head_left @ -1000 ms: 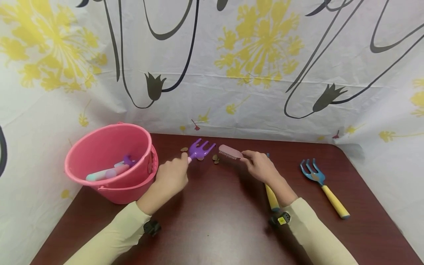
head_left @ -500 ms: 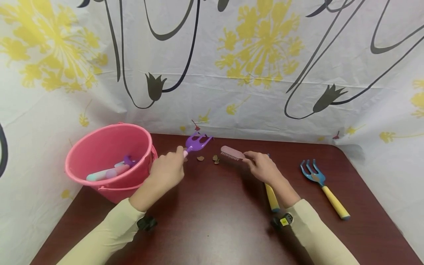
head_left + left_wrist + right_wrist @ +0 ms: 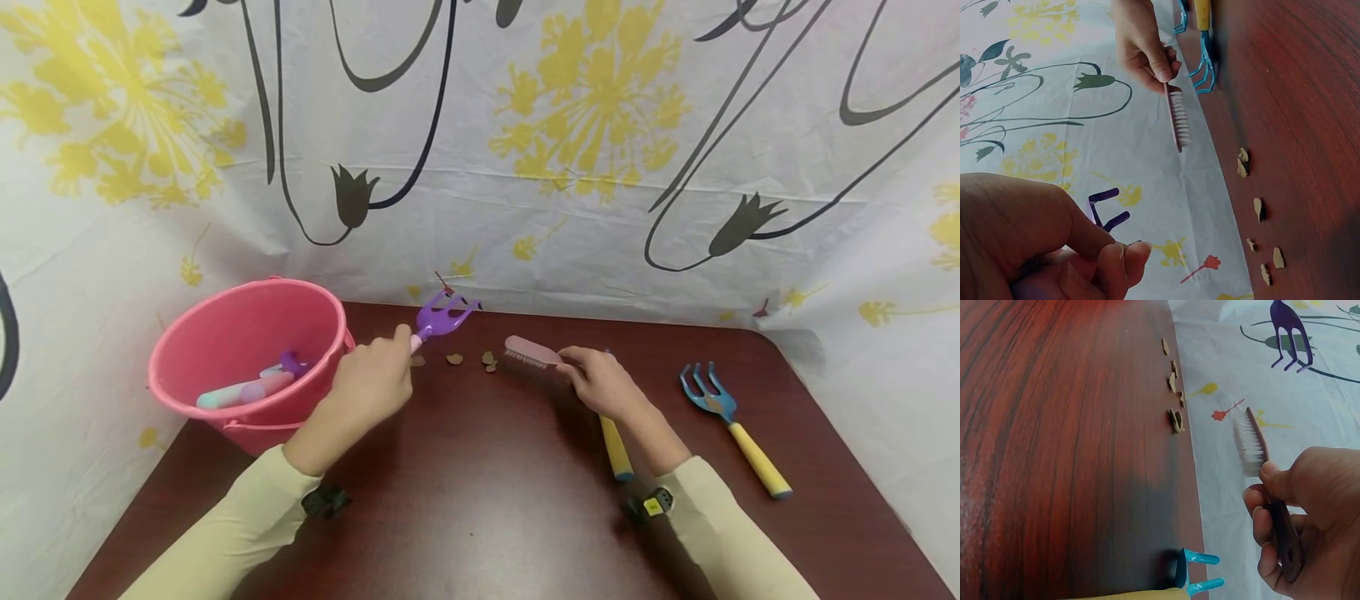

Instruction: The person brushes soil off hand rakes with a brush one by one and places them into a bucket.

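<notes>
My left hand (image 3: pixel 367 383) grips the pink handle of a purple hand fork (image 3: pixel 437 318), its tines raised toward the cloth backdrop. In the left wrist view only a couple of the purple tines (image 3: pixel 1109 209) show past the curled fingers. My right hand (image 3: pixel 603 383) holds a pink brush (image 3: pixel 531 351) by its handle. White bristles (image 3: pixel 1249 447) face the table side in the right wrist view. Between the two tools, several small brown flakes (image 3: pixel 454 359) lie near the table's back edge, apart from both the fork and the brush.
Nested pink buckets (image 3: pixel 217 333) stand at the left, with pastel-handled tools (image 3: pixel 236 393) inside. A blue hand fork (image 3: pixel 712 392) with a yellow handle lies at the right. Another yellow-handled tool (image 3: pixel 616 450) lies partly under my right forearm. A patterned cloth (image 3: pixel 480 208) hangs behind the table.
My left hand has lifted the purple hand fork up from the flakes and drawn it left. My right hand has shifted slightly right with the brush.
</notes>
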Motion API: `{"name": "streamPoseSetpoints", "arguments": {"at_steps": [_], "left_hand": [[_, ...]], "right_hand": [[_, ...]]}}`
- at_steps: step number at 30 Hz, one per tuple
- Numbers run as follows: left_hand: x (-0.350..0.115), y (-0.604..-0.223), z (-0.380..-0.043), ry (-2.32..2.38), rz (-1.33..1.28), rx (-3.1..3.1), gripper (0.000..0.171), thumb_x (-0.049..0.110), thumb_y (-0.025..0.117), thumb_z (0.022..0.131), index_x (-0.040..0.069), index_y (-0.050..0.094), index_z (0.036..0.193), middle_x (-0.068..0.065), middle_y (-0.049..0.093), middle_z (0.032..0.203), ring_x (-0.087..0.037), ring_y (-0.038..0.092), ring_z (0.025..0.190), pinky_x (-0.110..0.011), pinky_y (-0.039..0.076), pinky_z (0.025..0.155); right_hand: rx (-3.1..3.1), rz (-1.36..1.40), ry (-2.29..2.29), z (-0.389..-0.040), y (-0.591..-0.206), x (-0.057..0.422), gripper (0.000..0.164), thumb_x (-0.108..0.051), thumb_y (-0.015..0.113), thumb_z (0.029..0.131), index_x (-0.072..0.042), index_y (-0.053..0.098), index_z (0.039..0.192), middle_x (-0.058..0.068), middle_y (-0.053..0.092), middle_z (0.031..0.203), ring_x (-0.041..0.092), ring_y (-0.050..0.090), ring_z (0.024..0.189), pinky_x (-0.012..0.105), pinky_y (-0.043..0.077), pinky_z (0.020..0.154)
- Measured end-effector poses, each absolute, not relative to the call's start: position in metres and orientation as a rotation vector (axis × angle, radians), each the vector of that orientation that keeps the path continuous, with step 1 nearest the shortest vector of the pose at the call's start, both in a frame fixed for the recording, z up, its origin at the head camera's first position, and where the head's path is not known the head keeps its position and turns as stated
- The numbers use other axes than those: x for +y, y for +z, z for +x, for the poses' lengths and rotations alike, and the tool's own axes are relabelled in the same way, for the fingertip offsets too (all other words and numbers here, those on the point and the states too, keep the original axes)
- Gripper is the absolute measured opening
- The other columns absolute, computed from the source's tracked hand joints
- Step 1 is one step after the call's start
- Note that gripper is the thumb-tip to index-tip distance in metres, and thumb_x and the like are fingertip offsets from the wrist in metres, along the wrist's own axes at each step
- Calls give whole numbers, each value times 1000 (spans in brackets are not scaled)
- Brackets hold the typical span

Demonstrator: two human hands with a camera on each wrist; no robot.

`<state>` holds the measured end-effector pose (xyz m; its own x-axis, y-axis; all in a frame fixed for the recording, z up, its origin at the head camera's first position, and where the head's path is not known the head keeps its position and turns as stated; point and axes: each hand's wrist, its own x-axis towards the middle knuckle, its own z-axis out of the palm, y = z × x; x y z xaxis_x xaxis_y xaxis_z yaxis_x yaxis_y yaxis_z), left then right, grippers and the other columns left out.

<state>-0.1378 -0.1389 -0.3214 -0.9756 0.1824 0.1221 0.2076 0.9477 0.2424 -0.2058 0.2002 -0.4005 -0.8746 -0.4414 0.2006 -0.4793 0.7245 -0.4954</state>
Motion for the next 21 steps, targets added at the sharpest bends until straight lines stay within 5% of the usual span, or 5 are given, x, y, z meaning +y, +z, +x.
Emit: {"name": "streamPoseSetpoints", "arguments": {"at_steps": [5,21], "left_hand": [[-141,-317,-137,-399,-303,-3022,20,15,63,97,2,48,103,-13,54,71,-31,58,56,-45,50,47],[-153,-297,-135,-501,-322,-3007,20,16,65,97,5,49,102,-13,58,76,-33,62,67,-49,51,56]], "right_hand": [[-2855,766,841,-205,-402,204,27,-12,59,104,6,65,124,10,69,94,15,60,71,41,50,67],[-2816,753,840,-204,-403,209,24,-10,61,102,5,66,121,19,68,108,30,65,91,50,52,78]]}}
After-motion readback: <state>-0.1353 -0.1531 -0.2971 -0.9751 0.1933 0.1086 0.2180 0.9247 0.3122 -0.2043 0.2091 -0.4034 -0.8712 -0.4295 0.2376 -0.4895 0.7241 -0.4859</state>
